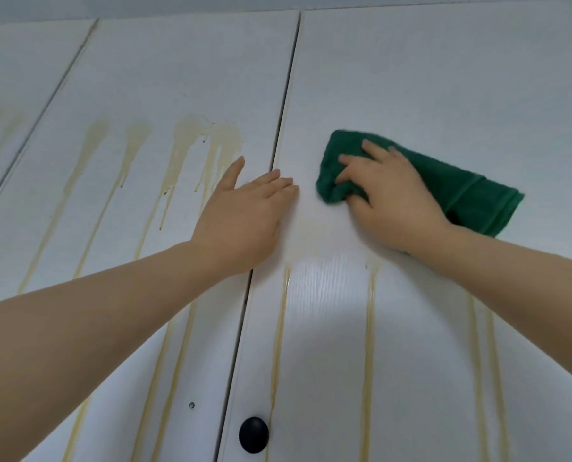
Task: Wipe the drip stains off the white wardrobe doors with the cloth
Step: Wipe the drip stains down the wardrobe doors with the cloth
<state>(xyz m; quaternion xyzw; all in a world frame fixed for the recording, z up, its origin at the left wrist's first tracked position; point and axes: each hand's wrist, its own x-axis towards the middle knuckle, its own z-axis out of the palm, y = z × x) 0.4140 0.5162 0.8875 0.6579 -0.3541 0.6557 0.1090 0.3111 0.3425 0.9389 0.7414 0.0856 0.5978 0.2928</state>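
Two bare hands meet white wardrobe doors (444, 78). A folded green cloth (451, 191) lies flat against the right-hand door, at about 2 o'clock from the frame's centre. The right hand (391, 201) presses on it, thumb and forefinger bunching its edge. At the cloth's 9 o'clock the left hand (244, 215) rests flat, fingers straight (spanning the seam between two doors). Yellowish drip stains (368, 345) streak both panels, and a black knob (253, 435) sits at 6 o'clock.

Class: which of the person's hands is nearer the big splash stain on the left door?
Left. The left hand rests flat just below the stain, close beside it. The right hand is across the seam, on the right door, gripping the cloth.
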